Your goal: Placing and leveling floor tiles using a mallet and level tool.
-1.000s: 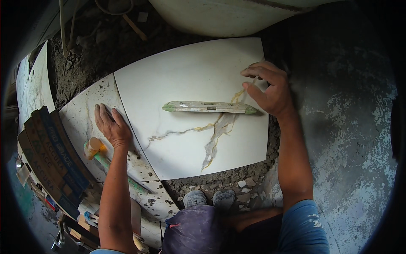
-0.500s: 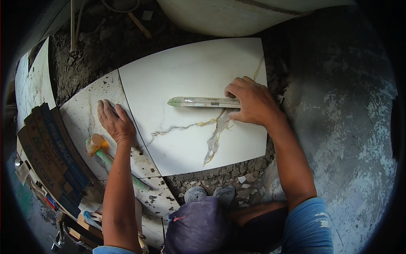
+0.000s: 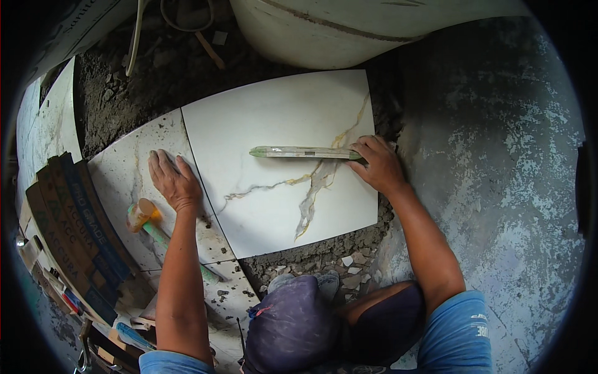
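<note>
- Green-tipped level (image 3: pixel 302 152) lies lengthwise across a large white tile (image 3: pixel 249 124), about midway between the tile's far and near edges, its right end close to the tile's right edge.
- Right hand (image 3: pixel 377 163) grips that end, thumb and fingers closed around the tip.
- Gray and gold veining (image 3: pixel 311 199) runs across the tile beneath the tool, from the far right corner toward the near edge.
- Left hand (image 3: pixel 174 184) rests palm down on a dirt-specked tile (image 3: pixel 112 165), fingers extended, just left of the seam between the two tiles.
- Beside the left wrist, a mallet (image 3: pixel 138 218) lies on the specked tile, its green handle passing under the forearm.
- Brown and blue cardboard (image 3: pixel 81 224) is stacked along that tile's left edge.
- Dark mortar (image 3: pixel 118 106) borders the tiles' far edges; broken chips (image 3: pixel 352 280) litter the ground beyond the white tile's near edge.
</note>
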Demonstrator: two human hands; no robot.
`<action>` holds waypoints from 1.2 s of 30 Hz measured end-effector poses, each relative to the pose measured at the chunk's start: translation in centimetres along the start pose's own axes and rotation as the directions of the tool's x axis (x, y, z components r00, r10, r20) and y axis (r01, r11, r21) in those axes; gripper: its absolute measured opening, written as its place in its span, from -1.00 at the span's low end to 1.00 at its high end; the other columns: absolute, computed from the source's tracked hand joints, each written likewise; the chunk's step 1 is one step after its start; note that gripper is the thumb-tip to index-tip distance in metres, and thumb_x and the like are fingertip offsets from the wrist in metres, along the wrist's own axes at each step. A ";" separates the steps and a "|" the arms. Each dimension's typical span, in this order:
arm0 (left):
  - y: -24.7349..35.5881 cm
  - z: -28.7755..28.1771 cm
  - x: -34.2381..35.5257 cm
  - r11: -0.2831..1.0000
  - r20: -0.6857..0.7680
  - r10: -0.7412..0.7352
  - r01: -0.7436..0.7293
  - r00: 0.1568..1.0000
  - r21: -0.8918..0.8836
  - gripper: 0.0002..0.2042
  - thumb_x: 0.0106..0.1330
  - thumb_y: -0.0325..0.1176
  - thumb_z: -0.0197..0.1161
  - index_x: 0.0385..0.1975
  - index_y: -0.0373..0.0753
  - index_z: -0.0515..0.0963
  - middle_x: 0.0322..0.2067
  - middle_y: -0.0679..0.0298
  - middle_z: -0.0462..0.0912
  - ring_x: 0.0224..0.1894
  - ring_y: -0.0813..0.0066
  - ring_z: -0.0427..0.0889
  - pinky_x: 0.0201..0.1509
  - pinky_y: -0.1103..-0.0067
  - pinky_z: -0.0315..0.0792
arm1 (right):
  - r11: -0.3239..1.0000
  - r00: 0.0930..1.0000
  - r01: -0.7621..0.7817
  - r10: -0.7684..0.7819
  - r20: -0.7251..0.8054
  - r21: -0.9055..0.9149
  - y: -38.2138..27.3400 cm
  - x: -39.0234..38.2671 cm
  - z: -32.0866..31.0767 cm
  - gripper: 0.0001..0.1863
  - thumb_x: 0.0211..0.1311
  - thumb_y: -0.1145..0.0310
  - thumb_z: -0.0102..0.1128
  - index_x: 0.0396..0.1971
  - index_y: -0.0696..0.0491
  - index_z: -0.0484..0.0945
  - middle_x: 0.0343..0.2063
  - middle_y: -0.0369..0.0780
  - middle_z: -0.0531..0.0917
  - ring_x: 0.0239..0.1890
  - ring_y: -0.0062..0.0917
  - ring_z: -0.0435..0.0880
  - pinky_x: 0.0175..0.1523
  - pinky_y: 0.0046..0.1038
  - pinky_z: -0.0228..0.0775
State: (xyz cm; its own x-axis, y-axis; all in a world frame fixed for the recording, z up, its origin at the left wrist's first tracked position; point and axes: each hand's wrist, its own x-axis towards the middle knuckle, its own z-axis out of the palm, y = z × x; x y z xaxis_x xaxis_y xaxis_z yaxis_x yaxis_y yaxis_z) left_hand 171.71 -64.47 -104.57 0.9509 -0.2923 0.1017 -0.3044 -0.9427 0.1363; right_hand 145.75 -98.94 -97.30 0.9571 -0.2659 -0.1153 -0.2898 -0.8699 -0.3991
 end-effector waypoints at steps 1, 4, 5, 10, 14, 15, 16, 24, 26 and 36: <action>0.0 -0.1 0.1 1.000 -0.003 0.004 -0.004 1.000 0.006 -0.47 0.46 -0.12 -0.10 0.31 -0.34 0.24 0.34 -0.03 0.20 0.41 0.07 0.10 0.48 0.30 -0.04 | 1.000 1.000 -0.009 0.009 -0.016 0.015 0.0 0.0 0.2 -0.61 -0.08 0.34 0.44 -0.19 0.04 0.58 -0.20 -0.26 0.54 -0.06 -0.34 0.53 0.06 -0.31 0.41; -0.2 -0.1 0.2 1.000 -0.014 0.014 -0.014 1.000 -0.016 -0.46 0.45 -0.12 -0.09 0.29 -0.36 0.27 0.34 -0.05 0.21 0.42 0.06 0.10 0.48 0.28 -0.04 | 0.999 0.999 -0.022 0.024 -0.039 0.034 0.0 0.0 0.7 -0.61 -0.11 0.38 0.44 -0.19 0.04 0.58 -0.21 -0.26 0.56 -0.07 -0.33 0.54 0.06 -0.32 0.42; -0.2 0.0 0.2 1.000 -0.014 0.012 -0.012 1.000 -0.016 -0.46 0.45 -0.12 -0.09 0.29 -0.36 0.27 0.34 -0.05 0.21 0.42 0.06 0.10 0.48 0.28 -0.04 | 0.999 0.998 -0.032 0.034 -0.047 0.038 0.1 0.0 0.9 -0.61 -0.12 0.40 0.44 -0.19 0.04 0.58 -0.21 -0.25 0.57 -0.08 -0.33 0.55 0.05 -0.32 0.42; 0.0 0.0 0.1 1.000 -0.014 0.003 -0.003 1.000 -0.006 -0.47 0.45 -0.12 -0.09 0.31 -0.34 0.25 0.34 -0.02 0.21 0.41 0.07 0.10 0.48 0.30 -0.04 | 0.997 0.996 -0.037 0.042 -0.076 0.073 0.3 0.4 0.9 -0.59 -0.11 0.46 0.41 -0.15 0.05 0.57 -0.19 -0.23 0.58 -0.08 -0.29 0.56 0.04 -0.31 0.43; -0.1 -0.1 0.1 1.000 -0.021 0.006 -0.006 1.000 -0.007 -0.47 0.45 -0.13 -0.09 0.31 -0.34 0.25 0.34 -0.03 0.21 0.41 0.07 0.10 0.48 0.30 -0.04 | 0.989 0.995 -0.064 0.073 -0.064 0.132 0.5 0.6 0.9 -0.59 -0.07 0.49 0.38 -0.12 0.05 0.55 -0.17 -0.20 0.57 -0.06 -0.25 0.56 0.02 -0.30 0.45; -0.2 -0.1 0.1 1.000 -0.025 0.010 -0.010 1.000 -0.004 -0.47 0.45 -0.12 -0.09 0.30 -0.35 0.25 0.34 -0.04 0.21 0.41 0.06 0.11 0.48 0.30 -0.04 | 0.989 0.995 -0.062 0.071 -0.064 0.133 0.6 0.7 0.9 -0.59 -0.07 0.49 0.38 -0.12 0.05 0.55 -0.17 -0.20 0.57 -0.06 -0.25 0.56 0.02 -0.30 0.45; -0.1 0.0 0.1 1.000 -0.027 0.014 -0.014 1.000 -0.004 -0.47 0.45 -0.12 -0.09 0.30 -0.36 0.25 0.34 -0.04 0.22 0.41 0.06 0.11 0.48 0.29 -0.04 | 0.983 0.994 -0.087 0.096 -0.052 0.162 0.6 0.8 0.8 -0.59 -0.06 0.50 0.37 -0.12 0.06 0.55 -0.17 -0.20 0.57 -0.07 -0.24 0.57 0.01 -0.30 0.46; -0.3 0.1 0.1 1.000 -0.022 0.013 -0.013 1.000 -0.001 -0.46 0.45 -0.12 -0.08 0.30 -0.36 0.25 0.33 -0.05 0.22 0.41 0.06 0.11 0.48 0.29 -0.05 | 0.968 0.988 -0.138 0.148 -0.035 0.209 1.1 1.7 0.7 -0.59 -0.02 0.52 0.33 -0.08 0.09 0.53 -0.13 -0.18 0.57 -0.09 -0.21 0.61 -0.03 -0.29 0.49; -0.3 0.2 0.1 1.000 -0.016 0.008 -0.009 1.000 -0.004 -0.45 0.44 -0.11 -0.08 0.31 -0.35 0.24 0.33 -0.05 0.22 0.42 0.06 0.10 0.48 0.28 -0.05 | 0.967 0.988 -0.140 0.150 -0.034 0.212 1.0 1.7 0.6 -0.58 -0.02 0.53 0.33 -0.07 0.08 0.53 -0.12 -0.18 0.57 -0.07 -0.21 0.61 -0.01 -0.29 0.49; -0.4 0.3 0.0 1.000 -0.025 0.021 -0.021 0.999 -0.007 -0.46 0.44 -0.11 -0.07 0.30 -0.34 0.25 0.33 -0.05 0.22 0.41 0.06 0.11 0.48 0.28 -0.03 | 0.958 0.986 -0.152 0.163 -0.029 0.243 0.8 1.6 0.3 -0.54 -0.05 0.53 0.36 -0.05 0.07 0.52 -0.10 -0.17 0.56 -0.05 -0.21 0.60 0.00 -0.30 0.49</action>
State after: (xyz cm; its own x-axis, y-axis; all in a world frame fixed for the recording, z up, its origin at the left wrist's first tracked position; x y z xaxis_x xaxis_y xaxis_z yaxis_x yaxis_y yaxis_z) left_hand 171.90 -64.15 -104.92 0.9427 -0.3074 0.1294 -0.3244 -0.9353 0.1416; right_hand 147.02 -99.98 -98.05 0.8963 -0.4163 -0.1526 -0.4213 -0.6924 -0.5858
